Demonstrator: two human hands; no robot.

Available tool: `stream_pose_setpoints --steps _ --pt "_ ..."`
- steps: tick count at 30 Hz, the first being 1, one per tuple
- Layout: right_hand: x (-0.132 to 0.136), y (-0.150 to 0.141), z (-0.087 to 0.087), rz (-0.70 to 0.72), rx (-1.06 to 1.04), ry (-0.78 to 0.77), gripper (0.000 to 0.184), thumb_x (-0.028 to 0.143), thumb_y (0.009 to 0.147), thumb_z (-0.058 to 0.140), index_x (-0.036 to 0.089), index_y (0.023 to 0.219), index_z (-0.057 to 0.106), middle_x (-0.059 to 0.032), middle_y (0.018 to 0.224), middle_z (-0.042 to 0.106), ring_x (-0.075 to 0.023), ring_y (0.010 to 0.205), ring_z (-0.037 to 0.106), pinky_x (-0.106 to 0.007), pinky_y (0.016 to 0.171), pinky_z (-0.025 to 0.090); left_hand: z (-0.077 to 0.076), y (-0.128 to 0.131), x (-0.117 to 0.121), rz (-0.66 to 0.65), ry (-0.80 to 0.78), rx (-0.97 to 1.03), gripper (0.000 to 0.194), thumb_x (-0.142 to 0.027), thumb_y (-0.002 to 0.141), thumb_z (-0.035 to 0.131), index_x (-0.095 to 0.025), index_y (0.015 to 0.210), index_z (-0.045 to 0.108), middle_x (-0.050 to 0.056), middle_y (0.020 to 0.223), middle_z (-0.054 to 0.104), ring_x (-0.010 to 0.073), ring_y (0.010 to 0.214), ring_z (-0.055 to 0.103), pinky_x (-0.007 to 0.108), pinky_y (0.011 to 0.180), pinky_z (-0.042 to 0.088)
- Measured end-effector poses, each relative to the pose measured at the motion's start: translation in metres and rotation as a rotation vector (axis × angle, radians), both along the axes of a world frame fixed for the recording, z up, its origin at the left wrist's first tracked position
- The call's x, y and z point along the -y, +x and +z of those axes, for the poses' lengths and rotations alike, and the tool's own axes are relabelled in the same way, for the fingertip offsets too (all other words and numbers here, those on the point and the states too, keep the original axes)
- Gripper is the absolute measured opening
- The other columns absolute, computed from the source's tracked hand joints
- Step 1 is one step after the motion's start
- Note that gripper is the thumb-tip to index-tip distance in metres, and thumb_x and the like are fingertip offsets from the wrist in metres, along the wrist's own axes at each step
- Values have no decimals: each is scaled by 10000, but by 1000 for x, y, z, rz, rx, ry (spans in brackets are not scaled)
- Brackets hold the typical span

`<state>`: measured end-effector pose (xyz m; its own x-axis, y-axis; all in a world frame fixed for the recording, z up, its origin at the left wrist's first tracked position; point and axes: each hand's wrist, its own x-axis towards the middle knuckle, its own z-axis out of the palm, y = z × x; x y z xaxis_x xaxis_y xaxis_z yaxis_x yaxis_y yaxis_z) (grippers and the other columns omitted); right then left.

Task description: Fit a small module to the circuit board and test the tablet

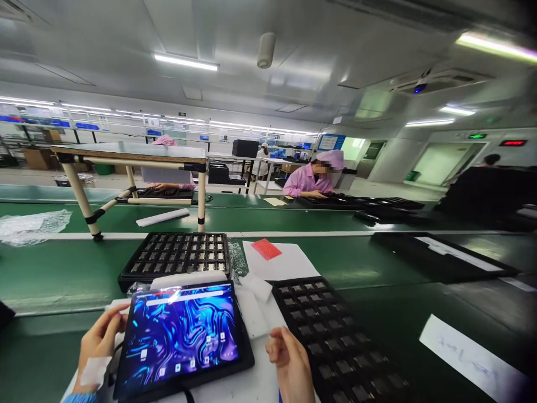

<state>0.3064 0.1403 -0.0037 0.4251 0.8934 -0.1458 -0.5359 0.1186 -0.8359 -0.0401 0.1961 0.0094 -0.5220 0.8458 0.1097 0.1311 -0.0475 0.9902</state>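
A tablet [184,330] with a lit blue and purple swirl screen lies tilted on a white surface in front of me. My left hand [103,333], with white tape at the wrist, is pinched close by the tablet's left edge. Whatever its fingertips hold, if anything, I cannot make out. To the right of the tablet, apart from it, is my right hand [289,358] with curled fingers and nothing visible in them. Beside that hand lies a black compartment tray [335,336] of small parts. Behind the tablet sits another black tray [180,252] with metallic parts in its pockets.
White foam pieces [251,308] and a white sheet with a red bubble-wrap piece [266,249] lie between the trays. A pipe-legged stand [130,151] rises at the back left. A labelled paper [470,358] is at right. Across the green bench, a co-worker in pink [308,179] handles black trays.
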Motion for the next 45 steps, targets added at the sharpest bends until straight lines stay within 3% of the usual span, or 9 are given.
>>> stream_pose_setpoints --steps 5,10,14,17,20,25,34,42,45 --pt "0 -1 -1 5 -36 1 468 589 506 784 143 572 659 34 370 451 -83 403 389 -234 478 352 -5 8 6 -23 77 113 558 -696 573 651 -237 890 667 -31 652 666 132 623 554 153 618 462" --pt "-1 0 -4 14 -95 5 444 558 521 793 138 583 663 41 366 439 -80 408 385 -234 483 352 -4 14 6 -101 90 290 470 -626 594 697 -260 888 674 -37 788 701 151 761 603 136 667 465" --pt "-1 7 -15 92 -131 44 389 516 602 776 141 629 674 46 380 452 -77 414 381 -240 500 361 -13 11 4 -96 35 189 510 -650 627 645 -281 978 668 -36 948 695 192 963 588 157 771 456" --pt "-1 12 -24 138 -174 63 349 484 642 765 146 644 676 50 389 457 -73 411 378 -245 514 368 -22 10 5 -61 11 67 578 -687 636 598 -284 1047 645 -18 1103 653 268 1151 502 293 999 367" --pt "-2 14 -29 162 -207 59 323 460 645 769 151 645 674 54 385 452 -76 407 383 -246 510 366 -23 11 6 -41 30 -71 598 -702 641 565 -268 1045 642 2 1181 623 312 1222 437 391 1086 260" --pt "-2 12 -22 172 -254 24 313 453 618 784 162 642 669 65 392 435 -76 407 371 -252 513 371 -19 14 8 -18 32 -170 574 -669 683 525 -252 1064 627 14 1178 626 307 1220 443 401 1084 268" --pt "5 0 11 48 -274 -93 329 424 478 822 164 578 647 80 372 394 -68 414 330 -249 522 377 -4 21 15 -31 26 -334 556 -553 736 475 -150 1097 601 87 1152 631 289 1158 497 386 1053 299" --pt "6 0 15 54 -276 -116 300 399 487 807 164 566 638 84 362 383 -68 408 316 -250 516 362 -10 5 7 -63 -18 -340 698 -678 612 529 -150 1058 626 93 1108 656 318 1112 531 401 1008 365" --pt "5 1 13 58 -273 -116 296 401 504 798 167 579 633 88 368 380 -66 406 321 -248 516 359 -10 7 9 -45 -10 -348 622 -617 679 514 -154 1081 617 74 1123 649 302 1143 507 381 1028 335"
